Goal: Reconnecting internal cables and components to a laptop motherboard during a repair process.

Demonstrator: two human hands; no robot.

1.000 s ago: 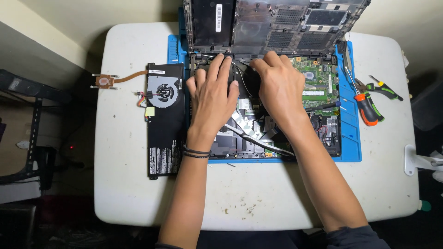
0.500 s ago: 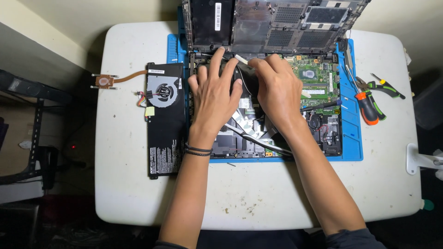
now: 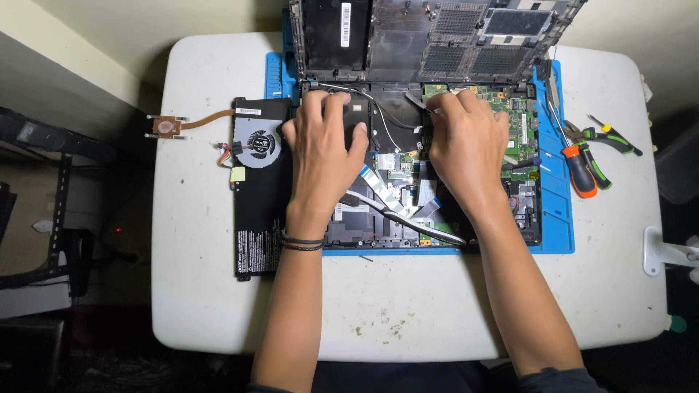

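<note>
An opened laptop base (image 3: 524, 218) lies on a blue mat (image 3: 557, 218), its black bottom cover (image 3: 437, 36) tilted up at the far side. My left hand (image 3: 324, 156) rests palm down on a black part in the upper left of the laptop's inside, fingers bent over it. My right hand (image 3: 470, 149) sits at the upper middle beside the green circuit board (image 3: 520, 131). Its fingertips pinch a small silvery strip (image 3: 421, 103) near the hinge. Thin black and white wires (image 3: 386, 127) and flat ribbon cables (image 3: 393, 200) show between the hands.
A long black battery (image 3: 255, 225) lies left of the laptop, a round fan (image 3: 255, 142) with a copper heat pipe (image 3: 182, 125) on its far end. An orange-handled screwdriver (image 3: 580, 169) and green-handled pliers (image 3: 611, 138) lie at the right on the white table (image 3: 408, 313).
My right hand has shifted slightly to the right, so the hands are farther apart and more of the dark parts and wires between them shows. My left hand has barely moved.
</note>
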